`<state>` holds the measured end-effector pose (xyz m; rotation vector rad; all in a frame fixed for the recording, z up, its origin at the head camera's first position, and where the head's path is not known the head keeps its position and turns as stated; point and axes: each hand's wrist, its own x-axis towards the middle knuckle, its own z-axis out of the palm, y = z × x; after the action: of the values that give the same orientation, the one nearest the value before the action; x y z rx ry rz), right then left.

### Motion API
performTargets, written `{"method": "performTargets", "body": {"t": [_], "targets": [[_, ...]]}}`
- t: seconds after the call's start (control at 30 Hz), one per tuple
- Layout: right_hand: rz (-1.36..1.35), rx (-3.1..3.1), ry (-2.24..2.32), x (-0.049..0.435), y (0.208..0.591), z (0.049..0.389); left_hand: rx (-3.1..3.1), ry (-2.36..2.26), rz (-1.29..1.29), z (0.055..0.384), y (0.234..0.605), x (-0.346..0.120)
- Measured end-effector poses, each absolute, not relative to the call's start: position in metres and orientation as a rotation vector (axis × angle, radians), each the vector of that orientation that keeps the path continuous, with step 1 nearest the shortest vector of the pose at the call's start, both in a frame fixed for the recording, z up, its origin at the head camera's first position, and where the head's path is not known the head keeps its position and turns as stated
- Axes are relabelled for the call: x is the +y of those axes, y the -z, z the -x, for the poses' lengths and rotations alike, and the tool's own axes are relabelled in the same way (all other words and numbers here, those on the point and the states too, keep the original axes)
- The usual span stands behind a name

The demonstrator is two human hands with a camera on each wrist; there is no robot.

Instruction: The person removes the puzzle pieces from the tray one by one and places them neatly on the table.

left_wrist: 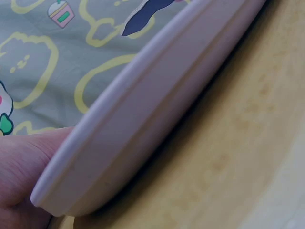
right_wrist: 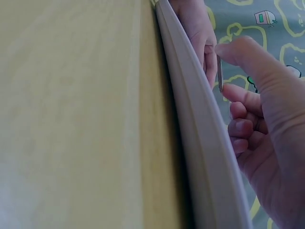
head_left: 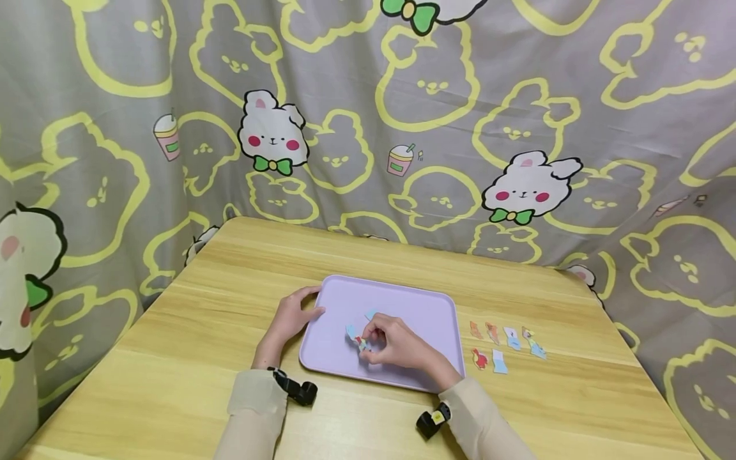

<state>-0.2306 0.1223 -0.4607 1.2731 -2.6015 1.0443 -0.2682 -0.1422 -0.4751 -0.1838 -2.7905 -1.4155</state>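
Note:
A shallow lavender tray (head_left: 391, 295) lies on the table, its side wall filling much of the left wrist view. My left hand (head_left: 291, 316) holds its left edge, thumb over the rim. Over the tray, my right hand (head_left: 397, 343) pinches a small printed puzzle piece (head_left: 362, 344) between thumb and index finger. The right wrist view shows that piece (right_wrist: 219, 74) edge-on as a thin strip. A light-blue piece (head_left: 351, 332) sits right beside it; whether they join I cannot tell. Another light-blue piece (head_left: 370, 315) lies in the tray, partly behind the right hand.
Right of the tray, several loose pieces lie on the wooden table (head_left: 230, 268), among them a red one (head_left: 480, 359), an orange one (head_left: 492, 332) and a pale blue one (head_left: 499, 361). A patterned curtain (head_left: 345, 96) hangs around the table's back and sides.

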Motion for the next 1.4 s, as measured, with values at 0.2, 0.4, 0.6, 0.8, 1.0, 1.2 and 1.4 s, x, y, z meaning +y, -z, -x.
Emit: {"method": "performTargets", "body": {"t": [0.2, 0.4, 0.6, 0.8, 1.0, 1.2, 1.4], "targets": [[-1.222, -2.624, -1.042, 0.127, 0.462, 0.228, -2.803, 1.424, 0.180, 0.269, 0.476, -0.142], [-1.178, -2.643, -1.052, 0.135, 0.462, 0.225, -2.808, 1.417, 0.183, 0.269, 0.476, -0.144], [-1.105, -2.660, -1.052, 0.147, 0.461, 0.221, -2.814, 1.424, 0.171, 0.269, 0.476, -0.144], [-1.042, -2.659, -1.059, 0.160, 0.461, 0.217, -2.822, 1.413, 0.181, 0.270, 0.477, -0.143], [-0.967, -2.669, -1.071, 0.174, 0.462, 0.211, -2.828, 1.417, 0.191, 0.269, 0.477, -0.142], [-0.894, -2.668, -1.077, 0.187, 0.462, 0.206, -2.827, 1.412, 0.196, 0.268, 0.477, -0.143], [-0.819, -2.657, -1.094, 0.202, 0.463, 0.201, -2.826, 1.402, 0.199, 0.269, 0.476, -0.143]]}}
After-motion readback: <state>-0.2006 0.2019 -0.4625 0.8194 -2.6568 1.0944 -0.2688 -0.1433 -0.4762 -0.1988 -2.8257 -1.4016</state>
